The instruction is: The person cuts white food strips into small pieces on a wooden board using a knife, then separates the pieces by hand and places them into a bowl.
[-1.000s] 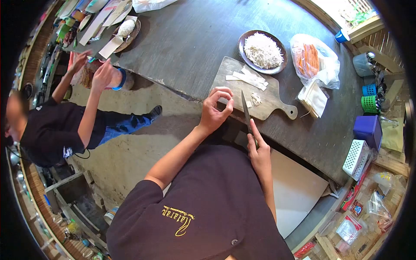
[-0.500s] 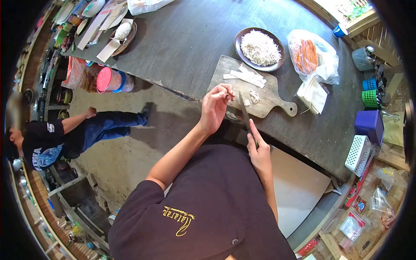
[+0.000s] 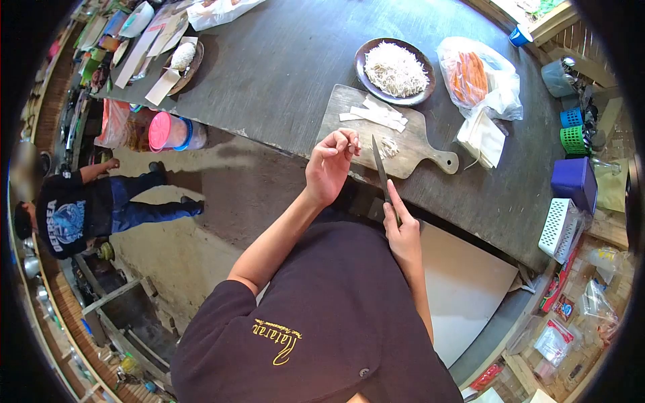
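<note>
Your right hand (image 3: pixel 403 238) is clamped on the knife (image 3: pixel 380 164), blade angled up beside the cutting board's near edge. Your left hand (image 3: pixel 328 171) is raised, fingers curled toward the thumb; can't tell if the tips meet or pinch anything. Cutting board (image 3: pixel 415 153) on the dark table (image 3: pixel 289 74), flat pale strips (image 3: pixel 376 115) and a small pile of thin slivers (image 3: pixel 389 147) on it. Beyond: bowl (image 3: pixel 363 82) of white shreds (image 3: pixel 396 69), clear plastic bag (image 3: pixel 502 94) with orange pieces (image 3: pixel 468 78). Far left, a person (image 3: pixel 84 211) in dark clothes.
</note>
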The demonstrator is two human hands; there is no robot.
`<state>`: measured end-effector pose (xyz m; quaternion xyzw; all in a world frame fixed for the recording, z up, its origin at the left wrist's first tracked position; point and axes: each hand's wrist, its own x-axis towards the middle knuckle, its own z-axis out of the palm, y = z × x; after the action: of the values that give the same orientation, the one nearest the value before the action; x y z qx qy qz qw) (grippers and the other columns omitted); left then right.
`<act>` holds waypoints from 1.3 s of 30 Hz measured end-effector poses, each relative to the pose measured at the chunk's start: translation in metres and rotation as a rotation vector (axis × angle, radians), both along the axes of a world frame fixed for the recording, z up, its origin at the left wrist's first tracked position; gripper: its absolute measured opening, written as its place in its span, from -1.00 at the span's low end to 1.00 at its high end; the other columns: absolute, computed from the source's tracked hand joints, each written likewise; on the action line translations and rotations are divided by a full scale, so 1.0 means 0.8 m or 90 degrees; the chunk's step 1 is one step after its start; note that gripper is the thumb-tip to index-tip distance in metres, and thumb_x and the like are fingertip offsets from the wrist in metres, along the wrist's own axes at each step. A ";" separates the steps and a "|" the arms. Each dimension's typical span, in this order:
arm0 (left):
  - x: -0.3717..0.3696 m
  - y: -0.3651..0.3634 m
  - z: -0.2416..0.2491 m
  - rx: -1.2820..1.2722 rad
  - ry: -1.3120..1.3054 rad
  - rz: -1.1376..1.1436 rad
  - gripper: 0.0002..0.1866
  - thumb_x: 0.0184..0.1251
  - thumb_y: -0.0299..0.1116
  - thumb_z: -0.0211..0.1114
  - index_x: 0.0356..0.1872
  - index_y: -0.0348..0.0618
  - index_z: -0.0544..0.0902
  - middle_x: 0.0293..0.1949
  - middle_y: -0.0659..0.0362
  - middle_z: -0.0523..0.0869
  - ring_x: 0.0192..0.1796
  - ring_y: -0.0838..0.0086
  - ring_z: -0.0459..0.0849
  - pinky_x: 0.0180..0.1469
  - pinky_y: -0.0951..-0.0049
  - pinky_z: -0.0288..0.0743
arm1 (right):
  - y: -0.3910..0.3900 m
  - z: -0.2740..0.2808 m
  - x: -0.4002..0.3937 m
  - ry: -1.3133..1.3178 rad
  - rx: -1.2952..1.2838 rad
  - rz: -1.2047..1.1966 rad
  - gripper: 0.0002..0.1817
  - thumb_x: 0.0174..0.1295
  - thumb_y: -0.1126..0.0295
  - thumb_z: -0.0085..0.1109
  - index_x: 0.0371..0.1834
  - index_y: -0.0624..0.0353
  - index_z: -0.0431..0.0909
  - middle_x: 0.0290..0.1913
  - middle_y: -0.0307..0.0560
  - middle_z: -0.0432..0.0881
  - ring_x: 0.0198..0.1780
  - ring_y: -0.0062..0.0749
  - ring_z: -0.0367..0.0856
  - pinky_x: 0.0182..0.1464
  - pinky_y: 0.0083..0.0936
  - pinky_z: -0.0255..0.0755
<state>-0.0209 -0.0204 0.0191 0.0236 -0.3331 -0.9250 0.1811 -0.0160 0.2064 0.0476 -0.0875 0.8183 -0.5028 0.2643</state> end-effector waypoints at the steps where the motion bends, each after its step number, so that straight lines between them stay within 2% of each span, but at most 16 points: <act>1: 0.000 0.000 0.000 -0.013 0.002 0.003 -0.81 0.36 -0.21 0.15 -0.30 -0.05 0.40 -0.05 0.13 0.55 0.10 0.37 0.47 0.29 0.36 0.34 | 0.000 -0.002 0.001 0.011 -0.006 0.002 -0.42 0.66 0.33 0.19 0.70 -0.28 0.45 -0.46 -0.01 0.39 -0.38 -0.58 0.28 -0.18 -0.51 0.47; 6: -0.001 0.001 -0.002 -0.061 -0.023 0.019 -0.84 0.43 -0.26 0.15 -0.30 -0.07 0.42 -0.05 0.14 0.55 0.11 0.39 0.48 0.28 0.36 0.35 | 0.003 -0.001 0.001 0.021 -0.005 0.032 -0.43 0.65 0.33 0.20 0.69 -0.27 0.46 -0.37 0.14 0.56 -0.36 -0.64 0.32 -0.15 -0.51 0.51; 9: -0.002 -0.001 -0.011 -0.081 -0.020 0.029 -0.87 0.44 -0.31 0.15 -0.29 -0.08 0.44 -0.04 0.13 0.57 0.11 0.39 0.49 0.27 0.37 0.36 | 0.006 0.002 0.000 -0.031 0.019 0.045 -0.42 0.66 0.32 0.20 0.70 -0.30 0.46 -0.39 0.14 0.55 -0.37 -0.64 0.31 -0.16 -0.51 0.50; 13: -0.004 -0.009 -0.021 -0.126 0.004 0.038 -0.90 0.45 -0.40 0.20 -0.28 -0.15 0.51 -0.02 0.10 0.63 0.05 0.43 0.56 0.28 0.38 0.45 | 0.011 0.000 -0.003 -0.007 0.014 -0.006 -0.43 0.67 0.29 0.18 0.70 -0.32 0.45 -0.45 0.09 0.46 -0.41 -0.56 0.28 -0.20 -0.51 0.48; 16: -0.002 -0.016 -0.021 -0.332 -0.082 0.089 -0.91 0.45 -0.43 0.30 -0.20 -0.20 0.57 0.01 0.13 0.67 0.10 0.44 0.60 0.28 0.36 0.48 | 0.015 0.007 -0.014 0.029 0.071 -0.025 -0.45 0.69 0.26 0.15 0.70 -0.30 0.44 -0.43 0.09 0.51 -0.42 -0.53 0.31 -0.17 -0.51 0.50; 19: -0.010 -0.011 -0.006 -0.500 -0.187 0.221 -0.81 0.43 -0.44 0.42 -0.04 -0.24 0.65 0.05 0.13 0.73 0.16 0.44 0.64 0.26 0.33 0.52 | 0.007 0.016 -0.017 0.042 0.046 0.021 -0.46 0.70 0.25 0.14 0.71 -0.28 0.44 -0.47 0.02 0.52 -0.45 -0.51 0.38 -0.16 -0.45 0.54; 20: -0.012 -0.017 -0.008 -0.618 -0.234 0.258 -0.66 0.42 -0.40 0.50 0.13 -0.24 0.68 0.10 0.10 0.78 0.19 0.36 0.69 0.25 0.29 0.55 | 0.003 0.021 -0.018 0.031 0.045 0.038 -0.46 0.71 0.25 0.14 0.71 -0.27 0.44 -0.47 -0.01 0.53 -0.46 -0.50 0.42 -0.15 -0.42 0.57; 23: -0.020 -0.030 -0.005 -0.799 -0.275 0.371 -0.64 0.42 -0.40 0.50 0.18 -0.23 0.69 0.11 0.05 0.79 0.20 0.25 0.69 0.27 0.25 0.55 | -0.006 0.031 -0.025 -0.031 0.074 0.064 -0.46 0.71 0.24 0.13 0.70 -0.26 0.45 -0.40 -0.05 0.61 -0.46 -0.50 0.56 -0.09 -0.40 0.62; 24: -0.020 -0.035 -0.003 -0.794 -0.284 0.338 -0.61 0.42 -0.38 0.52 0.21 -0.22 0.70 0.12 0.03 0.79 0.22 0.14 0.69 0.30 0.18 0.56 | -0.007 0.029 -0.027 -0.021 0.048 0.047 -0.47 0.72 0.27 0.12 0.71 -0.23 0.46 -0.41 -0.16 0.57 -0.52 -0.61 0.53 -0.27 -0.47 0.61; 27: -0.011 -0.038 0.004 -0.989 -0.201 0.266 -0.62 0.43 -0.40 0.51 0.22 -0.20 0.72 0.16 0.07 0.80 0.25 0.16 0.72 0.32 0.17 0.57 | 0.009 0.047 -0.028 -0.152 -0.114 -0.067 -0.47 0.74 0.29 0.11 0.72 -0.15 0.45 -0.46 -0.33 0.44 -0.59 -0.72 0.42 -0.50 -0.59 0.47; 28: -0.006 -0.034 0.003 -1.032 -0.205 0.254 -0.60 0.44 -0.38 0.51 0.25 -0.19 0.73 0.18 0.07 0.79 0.28 0.15 0.70 0.35 0.16 0.56 | 0.016 0.039 -0.027 -0.147 -0.141 -0.096 -0.48 0.76 0.30 0.08 0.72 -0.06 0.43 -0.45 -0.42 0.36 -0.62 -0.78 0.38 -0.63 -0.66 0.36; 30: 0.001 -0.017 -0.004 -1.116 -0.209 0.225 -0.57 0.45 -0.35 0.51 0.29 -0.17 0.73 0.22 0.07 0.77 0.34 0.11 0.66 0.40 0.13 0.54 | 0.029 0.027 -0.026 -0.127 -0.139 -0.163 -0.49 0.77 0.29 0.06 0.71 -0.03 0.44 -0.45 -0.39 0.37 -0.62 -0.75 0.42 -0.61 -0.63 0.43; 34: -0.007 -0.003 -0.013 -1.175 -0.297 0.316 -0.50 0.51 -0.28 0.46 0.44 -0.05 0.70 0.37 0.06 0.66 0.47 0.11 0.55 0.51 0.11 0.43 | 0.045 0.015 -0.020 -0.123 -0.166 -0.229 -0.49 0.77 0.28 0.06 0.71 -0.03 0.44 -0.46 -0.39 0.41 -0.60 -0.76 0.42 -0.60 -0.63 0.43; 37: -0.031 -0.025 -0.006 -1.217 -0.285 0.355 -0.49 0.51 -0.27 0.46 0.45 -0.03 0.69 0.39 0.07 0.64 0.49 0.11 0.54 0.51 0.09 0.43 | 0.049 0.015 -0.015 -0.135 -0.153 -0.197 -0.49 0.76 0.28 0.07 0.70 -0.03 0.45 -0.47 -0.39 0.46 -0.58 -0.76 0.41 -0.58 -0.65 0.40; 39: -0.048 -0.037 -0.002 -1.260 -0.230 0.330 -0.55 0.51 -0.25 0.47 0.36 -0.01 0.75 0.40 0.09 0.63 0.52 0.13 0.51 0.53 0.09 0.41 | 0.051 0.009 -0.011 -0.141 -0.145 -0.167 -0.49 0.75 0.27 0.10 0.70 -0.04 0.46 -0.48 -0.39 0.51 -0.57 -0.78 0.40 -0.56 -0.68 0.34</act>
<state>-0.0594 -0.0499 0.0176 0.0736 -0.9505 -0.1536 0.2600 -0.0250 0.2469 0.0551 0.0458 0.7266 -0.6287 0.2733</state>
